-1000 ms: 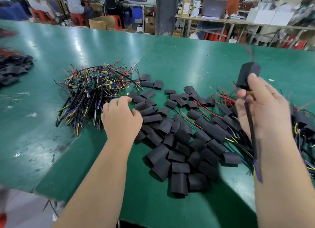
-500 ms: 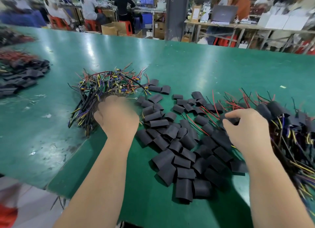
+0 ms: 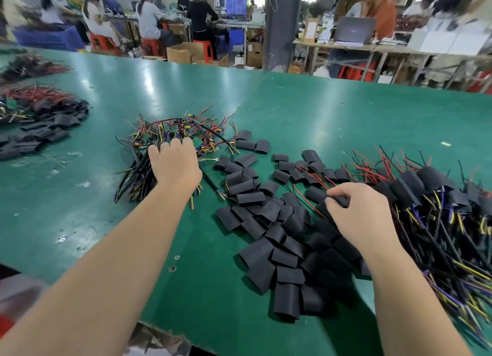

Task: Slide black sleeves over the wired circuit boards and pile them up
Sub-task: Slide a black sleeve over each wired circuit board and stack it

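Note:
A tangle of bare wired circuit boards lies left of centre on the green table. My left hand lies on top of it, fingers bent down into the wires; a hold on any board is hidden. Loose black sleeves are spread over the middle. My right hand is at their right edge and pinches a black sleeve between thumb and fingers. Sleeved boards with trailing wires are heaped at the right.
A second heap of sleeves and wired boards sits at the far left of the table. The table's near edge runs close under my forearms. Behind the table, people sit at benches with boxes and red stools.
My right hand, which held a sleeved board up, came down to the right-hand heap and then to the loose sleeves without the board. My left hand moved forward onto the bare boards.

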Action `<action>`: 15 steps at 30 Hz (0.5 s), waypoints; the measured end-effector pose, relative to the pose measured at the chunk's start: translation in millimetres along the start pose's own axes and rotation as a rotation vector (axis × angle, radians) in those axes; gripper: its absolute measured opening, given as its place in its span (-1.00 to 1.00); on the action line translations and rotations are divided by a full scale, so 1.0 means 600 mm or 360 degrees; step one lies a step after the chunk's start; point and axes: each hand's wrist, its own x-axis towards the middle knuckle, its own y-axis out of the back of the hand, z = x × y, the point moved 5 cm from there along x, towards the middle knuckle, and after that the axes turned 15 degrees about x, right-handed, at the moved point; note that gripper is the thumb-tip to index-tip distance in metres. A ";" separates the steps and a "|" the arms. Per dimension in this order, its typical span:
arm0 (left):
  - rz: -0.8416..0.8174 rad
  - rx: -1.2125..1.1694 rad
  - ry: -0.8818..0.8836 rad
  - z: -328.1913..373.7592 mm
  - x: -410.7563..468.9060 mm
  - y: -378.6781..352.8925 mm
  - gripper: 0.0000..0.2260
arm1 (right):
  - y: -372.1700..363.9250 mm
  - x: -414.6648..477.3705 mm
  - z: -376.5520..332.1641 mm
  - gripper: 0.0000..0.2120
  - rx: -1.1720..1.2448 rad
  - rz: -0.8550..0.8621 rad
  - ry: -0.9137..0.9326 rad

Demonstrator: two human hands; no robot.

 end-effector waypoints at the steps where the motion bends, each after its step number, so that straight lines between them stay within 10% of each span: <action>1: 0.0023 -0.0010 0.0016 -0.003 0.002 0.002 -0.75 | 0.000 0.000 0.000 -0.85 0.0005 0.0004 0.0004; 15: 0.0647 -0.0926 -0.0119 -0.011 -0.049 0.111 -0.85 | -0.005 -0.003 -0.018 -0.88 0.0396 0.0047 0.0032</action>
